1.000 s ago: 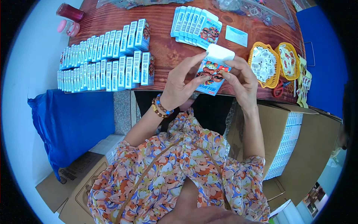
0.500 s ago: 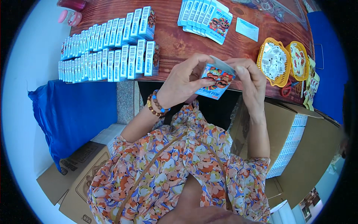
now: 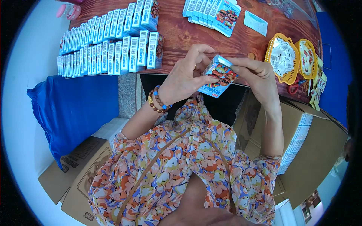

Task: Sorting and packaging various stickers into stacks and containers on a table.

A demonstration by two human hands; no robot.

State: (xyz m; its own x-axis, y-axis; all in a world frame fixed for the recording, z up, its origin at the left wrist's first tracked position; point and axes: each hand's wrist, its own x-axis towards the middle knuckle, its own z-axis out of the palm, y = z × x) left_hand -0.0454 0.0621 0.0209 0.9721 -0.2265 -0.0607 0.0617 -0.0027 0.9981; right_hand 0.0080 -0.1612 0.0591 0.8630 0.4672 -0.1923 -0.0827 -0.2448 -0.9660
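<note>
Blue box (image 3: 221,78) held in both hands (image 3: 183,80) near the table edge (image 3: 175,64)

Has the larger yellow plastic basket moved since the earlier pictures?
No. The larger yellow plastic basket keeps its place against the near edge of the brown wooden table; the whole view shifted, carrying both together.

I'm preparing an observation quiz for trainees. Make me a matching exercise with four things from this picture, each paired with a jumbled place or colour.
1. small box
2. baskets
3. scissors
4. beaded bracelets

A. brown and blue
B. red-handled
C. between left hand and right hand
D. yellow

Pairs: 1-C, 2-D, 3-B, 4-A
</note>
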